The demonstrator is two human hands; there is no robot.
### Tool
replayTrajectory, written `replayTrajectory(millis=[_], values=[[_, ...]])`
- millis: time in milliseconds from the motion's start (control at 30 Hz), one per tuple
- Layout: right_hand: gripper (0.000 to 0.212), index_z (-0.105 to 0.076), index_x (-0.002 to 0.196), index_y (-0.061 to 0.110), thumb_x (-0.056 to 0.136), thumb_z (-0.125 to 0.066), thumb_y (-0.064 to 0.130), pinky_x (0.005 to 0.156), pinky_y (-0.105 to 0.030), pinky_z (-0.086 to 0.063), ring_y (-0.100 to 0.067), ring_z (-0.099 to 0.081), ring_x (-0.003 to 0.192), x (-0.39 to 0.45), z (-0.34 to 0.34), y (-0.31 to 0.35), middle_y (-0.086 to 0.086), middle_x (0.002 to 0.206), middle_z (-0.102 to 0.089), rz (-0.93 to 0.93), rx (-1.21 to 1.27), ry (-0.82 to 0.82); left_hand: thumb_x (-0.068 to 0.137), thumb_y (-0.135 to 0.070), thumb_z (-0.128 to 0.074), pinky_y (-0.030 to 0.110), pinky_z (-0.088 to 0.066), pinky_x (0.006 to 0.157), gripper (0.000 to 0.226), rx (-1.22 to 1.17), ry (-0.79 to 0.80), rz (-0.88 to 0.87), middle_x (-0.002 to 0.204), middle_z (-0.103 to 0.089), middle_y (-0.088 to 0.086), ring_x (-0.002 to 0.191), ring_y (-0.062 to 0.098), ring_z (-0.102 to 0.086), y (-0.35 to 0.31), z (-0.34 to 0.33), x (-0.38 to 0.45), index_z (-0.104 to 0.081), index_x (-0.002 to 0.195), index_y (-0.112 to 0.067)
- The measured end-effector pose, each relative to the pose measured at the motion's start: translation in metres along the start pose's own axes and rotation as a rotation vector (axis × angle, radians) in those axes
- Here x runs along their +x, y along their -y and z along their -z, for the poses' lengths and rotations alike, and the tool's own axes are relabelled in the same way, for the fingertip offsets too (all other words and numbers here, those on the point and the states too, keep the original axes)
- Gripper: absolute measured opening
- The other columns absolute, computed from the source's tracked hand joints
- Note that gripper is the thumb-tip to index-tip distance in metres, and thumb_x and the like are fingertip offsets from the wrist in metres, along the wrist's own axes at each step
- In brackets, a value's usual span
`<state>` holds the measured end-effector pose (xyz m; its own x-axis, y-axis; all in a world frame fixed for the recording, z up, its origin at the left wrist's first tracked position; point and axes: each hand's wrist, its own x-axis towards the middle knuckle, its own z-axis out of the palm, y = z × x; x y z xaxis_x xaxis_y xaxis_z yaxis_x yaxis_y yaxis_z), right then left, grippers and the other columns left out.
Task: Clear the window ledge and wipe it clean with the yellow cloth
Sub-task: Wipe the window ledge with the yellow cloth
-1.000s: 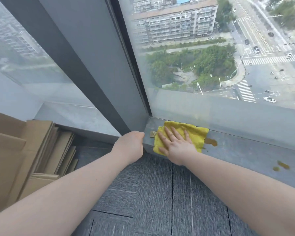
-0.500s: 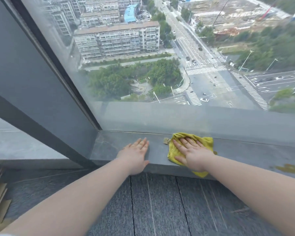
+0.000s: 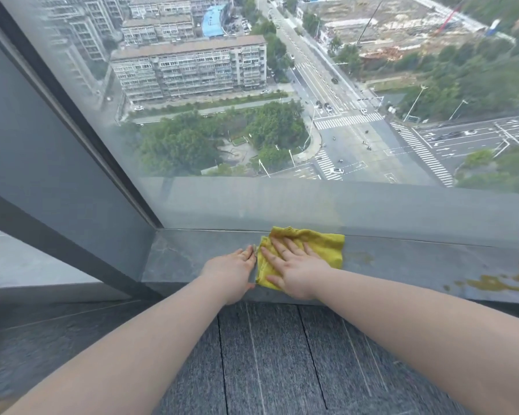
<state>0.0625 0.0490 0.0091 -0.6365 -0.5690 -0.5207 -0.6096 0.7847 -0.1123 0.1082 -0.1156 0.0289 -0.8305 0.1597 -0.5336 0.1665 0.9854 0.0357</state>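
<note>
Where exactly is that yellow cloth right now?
In the head view, the yellow cloth lies flat on the grey stone window ledge near its left corner, pressed under the right hand, with the left hand just beside its left edge.

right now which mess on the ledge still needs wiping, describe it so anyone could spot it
Follow the grey window ledge rightward, past the yellow cloth. Near the frame's right edge lies a brownish-yellow splatter, much darker than the faint stain beside the cloth.
</note>
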Motion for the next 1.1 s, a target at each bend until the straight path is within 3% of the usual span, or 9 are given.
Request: replayTrajectory(millis=[200,433,633,767,867,1000,1100], values=[[0.067,0.008,0.152,0.034,0.098,-0.024,0.056,0.122,-0.043,0.004,-0.017,0.014,0.149,-0.024,0.003,-0.015,0.004,0.161,0.017,-0.035,0.012,0.000,0.099,-0.041,-0.042,0.033,-0.021,0.117,0.071,0.030,-0.007,-0.008,0.162,0.003,-0.002,0.149,0.012,-0.007,0.002,0.004,-0.016,-0.003,0.154,-0.016],[0.070,0.012,0.152,0.032,0.098,-0.023,0.058,0.122,-0.040,0.002,-0.022,0.009,0.150,-0.066,0.011,-0.070,0.002,0.161,0.015,-0.241,0.046,0.090,0.099,-0.040,-0.043,0.033,-0.024,0.116,0.070,0.062,-0.007,-0.021,0.162,0.001,-0.004,0.148,0.010,-0.011,0.007,0.015,-0.030,-0.005,0.154,-0.017],[0.067,0.008,0.153,0.029,0.100,-0.025,0.052,0.122,-0.045,-0.003,-0.024,0.010,0.150,-0.065,0.031,-0.048,-0.001,0.161,0.015,-0.266,0.116,0.112,0.099,-0.039,-0.044,0.035,-0.028,0.115,0.071,0.111,0.024,0.003,0.162,-0.001,-0.004,0.148,0.011,-0.014,0.000,0.033,-0.035,-0.006,0.154,-0.016],[0.062,0.000,0.155,0.023,0.102,-0.022,0.047,0.122,-0.042,-0.006,-0.020,0.002,0.151,-0.071,0.057,-0.033,-0.002,0.163,0.003,-0.251,0.110,0.070,0.099,-0.035,-0.045,0.040,-0.038,0.108,0.070,0.172,0.055,0.010,0.162,-0.004,-0.001,0.145,0.019,-0.026,-0.003,0.046,-0.031,-0.008,0.153,-0.012],[0.060,-0.005,0.155,0.018,0.103,-0.022,0.042,0.122,-0.036,-0.007,-0.019,-0.002,0.151,-0.094,0.079,-0.033,-0.002,0.163,-0.004,-0.287,0.104,0.070,0.097,-0.034,-0.052,0.039,-0.049,0.091,0.069,0.229,0.086,0.035,0.160,-0.018,0.002,0.133,0.026,-0.044,-0.003,0.057,-0.021,-0.018,0.151,-0.008],[0.056,-0.014,0.154,0.016,0.104,-0.026,0.039,0.119,-0.033,-0.012,-0.018,-0.005,0.150,-0.138,0.105,-0.042,0.001,0.162,-0.013,-0.370,0.044,0.107,0.093,-0.020,-0.056,0.032,-0.047,0.074,0.038,0.277,0.086,0.029,0.132,-0.057,0.004,0.114,0.026,-0.060,-0.009,0.077,-0.021,-0.054,0.130,-0.010],[0.055,-0.019,0.152,0.016,0.103,-0.027,0.040,0.119,-0.035,-0.015,-0.020,-0.007,0.150,-0.171,0.115,-0.042,0.001,0.161,-0.018,-0.430,-0.001,0.160,0.095,-0.015,-0.054,0.034,-0.048,0.078,0.043,0.296,0.082,0.025,0.138,-0.054,0.005,0.117,0.027,-0.059,-0.011,0.083,-0.025,-0.049,0.137,-0.009]])
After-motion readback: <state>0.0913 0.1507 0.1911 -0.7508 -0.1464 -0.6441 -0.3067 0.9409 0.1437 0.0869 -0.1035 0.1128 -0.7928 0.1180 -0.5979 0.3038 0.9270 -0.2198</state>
